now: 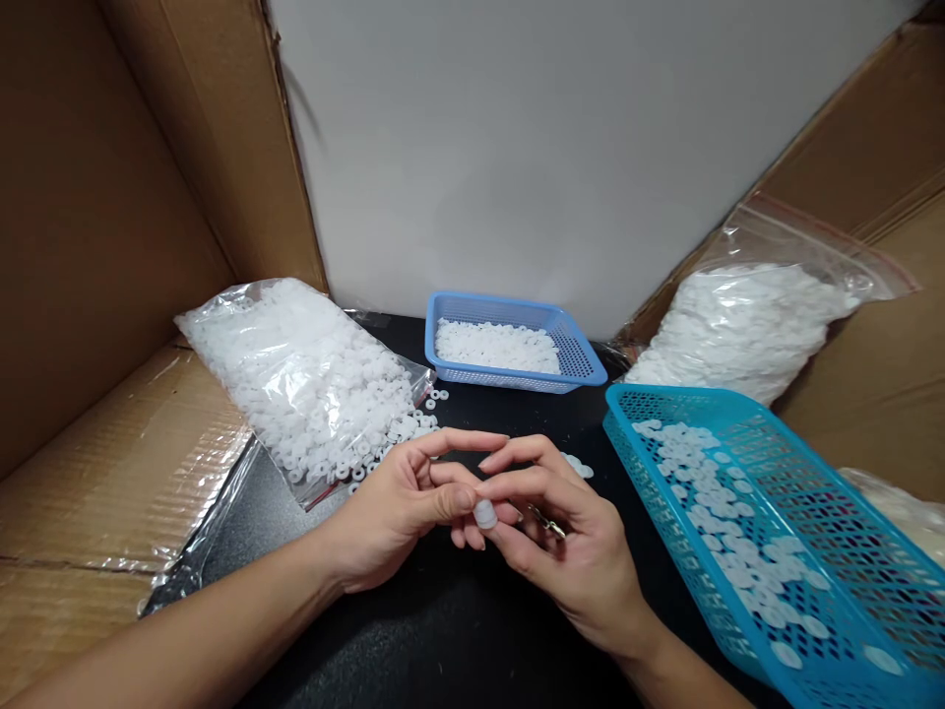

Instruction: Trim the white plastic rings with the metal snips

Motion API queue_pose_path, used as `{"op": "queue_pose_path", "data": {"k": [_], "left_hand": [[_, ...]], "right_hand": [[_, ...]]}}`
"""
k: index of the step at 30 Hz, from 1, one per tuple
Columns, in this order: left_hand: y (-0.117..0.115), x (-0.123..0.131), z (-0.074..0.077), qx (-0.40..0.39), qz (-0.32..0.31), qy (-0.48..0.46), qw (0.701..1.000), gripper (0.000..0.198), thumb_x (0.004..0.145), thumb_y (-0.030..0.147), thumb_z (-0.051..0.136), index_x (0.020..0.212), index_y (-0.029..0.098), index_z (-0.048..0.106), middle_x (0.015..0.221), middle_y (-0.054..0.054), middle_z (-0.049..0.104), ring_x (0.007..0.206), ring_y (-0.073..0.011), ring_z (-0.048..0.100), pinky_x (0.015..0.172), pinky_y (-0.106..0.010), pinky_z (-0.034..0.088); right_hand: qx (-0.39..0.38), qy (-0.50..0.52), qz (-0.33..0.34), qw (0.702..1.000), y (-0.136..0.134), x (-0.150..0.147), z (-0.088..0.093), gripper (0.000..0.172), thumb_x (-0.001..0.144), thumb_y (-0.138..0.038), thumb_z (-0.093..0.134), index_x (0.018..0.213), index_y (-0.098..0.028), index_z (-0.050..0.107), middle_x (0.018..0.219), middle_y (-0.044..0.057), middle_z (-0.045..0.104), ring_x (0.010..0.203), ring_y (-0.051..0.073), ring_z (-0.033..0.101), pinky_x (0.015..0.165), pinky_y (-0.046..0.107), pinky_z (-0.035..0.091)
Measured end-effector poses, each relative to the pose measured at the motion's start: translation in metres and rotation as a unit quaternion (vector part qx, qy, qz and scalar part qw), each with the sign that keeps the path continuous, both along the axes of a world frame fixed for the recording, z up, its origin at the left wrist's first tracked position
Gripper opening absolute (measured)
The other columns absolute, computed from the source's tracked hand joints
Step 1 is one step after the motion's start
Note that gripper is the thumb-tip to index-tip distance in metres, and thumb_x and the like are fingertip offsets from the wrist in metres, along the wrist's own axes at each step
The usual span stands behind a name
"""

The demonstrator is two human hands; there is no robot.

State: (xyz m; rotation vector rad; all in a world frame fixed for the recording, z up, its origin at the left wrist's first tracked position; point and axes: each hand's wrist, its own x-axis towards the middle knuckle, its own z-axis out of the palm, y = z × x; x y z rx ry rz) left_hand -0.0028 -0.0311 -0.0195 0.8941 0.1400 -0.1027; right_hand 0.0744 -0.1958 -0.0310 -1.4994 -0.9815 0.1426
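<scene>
My left hand is closed, its thumb and fingers pinching a small white ribbed plastic piece that looks like a cap or a short stack of discs. From the other side my right hand meets it, thumb and fingertips closed on the same piece. A thin shiny metal item shows under the right fingers; its kind is partly hidden. Just beyond the hands, white discs lie on the black table, with small white rings to the left.
A clear bag full of white rings lies at left. Behind the hands stands a blue basket of small white pieces. A teal basket with white discs is at right, a filled bag behind it. Cardboard borders the left side.
</scene>
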Motion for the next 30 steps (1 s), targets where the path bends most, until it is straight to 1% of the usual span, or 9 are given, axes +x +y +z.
{"op": "queue_pose_path", "data": {"k": [2,4,7,9,11,13,17,22,30], "left_hand": [[0.001,0.0,0.0,-0.007,0.005,-0.001,1.0,0.044,0.071,0.027,0.093,0.112,0.018,0.078,0.072,-0.004,0.078,0.057,-0.0108,0.069,0.059,-0.019,0.054],[0.002,0.001,0.0,-0.018,0.016,-0.007,1.0,0.042,0.07,0.021,0.094,0.109,0.018,0.078,0.074,-0.004,0.08,0.058,-0.0109,0.07,0.061,-0.02,0.056],[0.001,0.001,0.0,-0.023,0.038,-0.029,0.999,0.041,0.069,0.015,0.093,0.106,0.019,0.078,0.078,-0.004,0.081,0.064,-0.012,0.073,0.066,-0.02,0.058],[0.0,0.001,0.0,-0.015,0.054,-0.044,0.997,0.039,0.069,0.014,0.093,0.105,0.019,0.078,0.08,-0.004,0.082,0.07,-0.0122,0.075,0.071,-0.02,0.058],[0.0,0.001,-0.001,-0.008,0.075,-0.056,0.996,0.037,0.07,0.012,0.092,0.104,0.019,0.078,0.081,-0.003,0.082,0.073,-0.012,0.076,0.075,-0.02,0.059],[0.0,0.001,0.0,-0.004,0.098,-0.061,0.993,0.036,0.07,0.01,0.091,0.102,0.02,0.078,0.08,-0.002,0.082,0.073,-0.0117,0.076,0.076,-0.019,0.06],[-0.001,0.002,0.003,-0.008,0.137,-0.06,0.989,0.037,0.064,0.007,0.093,0.096,0.018,0.079,0.077,-0.001,0.081,0.068,-0.0119,0.074,0.065,-0.018,0.06],[-0.002,0.001,0.007,0.002,0.159,-0.051,0.986,0.036,0.06,0.007,0.095,0.091,0.017,0.079,0.075,-0.001,0.081,0.061,-0.0103,0.073,0.063,-0.017,0.06],[-0.004,0.0,0.007,0.027,0.173,-0.052,0.983,0.035,0.059,0.007,0.096,0.088,0.018,0.078,0.075,0.0,0.08,0.064,-0.009,0.071,0.064,-0.016,0.058]], "right_hand": [[-0.004,-0.023,-0.022,0.999,-0.001,0.002,0.0,0.018,0.085,-0.015,0.075,0.097,-0.027,0.077,0.101,0.004,0.063,0.064,0.009,0.058,0.046,0.018,0.046],[-0.001,-0.03,-0.041,0.999,-0.003,0.003,0.001,0.02,0.086,-0.016,0.074,0.102,-0.027,0.077,0.096,0.003,0.062,0.062,0.01,0.057,0.045,0.019,0.045],[-0.004,-0.054,-0.062,0.997,-0.006,0.005,0.004,0.024,0.091,-0.028,0.071,0.115,-0.027,0.076,0.091,0.002,0.059,0.066,0.012,0.059,0.047,0.021,0.049],[-0.016,-0.094,-0.08,0.992,-0.009,0.006,0.005,0.033,0.098,-0.034,0.063,0.13,-0.029,0.073,0.092,0.004,0.061,0.073,0.015,0.063,0.054,0.024,0.054],[-0.025,-0.15,-0.092,0.984,-0.011,0.006,0.005,0.04,0.102,-0.03,0.058,0.142,-0.032,0.064,0.093,0.005,0.063,0.078,0.017,0.065,0.062,0.027,0.057],[-0.025,-0.209,-0.099,0.972,-0.013,0.005,0.005,0.049,0.101,-0.02,0.06,0.149,-0.034,0.055,0.092,0.005,0.066,0.077,0.017,0.066,0.064,0.028,0.057],[-0.031,-0.3,-0.124,0.945,-0.014,0.002,0.005,0.065,0.097,-0.009,0.063,0.154,-0.035,0.046,0.088,0.005,0.07,0.075,0.018,0.069,0.061,0.028,0.055],[-0.065,-0.374,-0.126,0.916,-0.014,0.0,0.008,0.068,0.097,-0.005,0.061,0.156,-0.034,0.042,0.08,0.004,0.072,0.067,0.016,0.069,0.058,0.027,0.053],[-0.072,-0.402,-0.14,0.902,-0.013,0.0,0.006,0.069,0.097,-0.006,0.06,0.158,-0.033,0.039,0.078,0.003,0.071,0.064,0.016,0.068,0.057,0.025,0.052]]}}
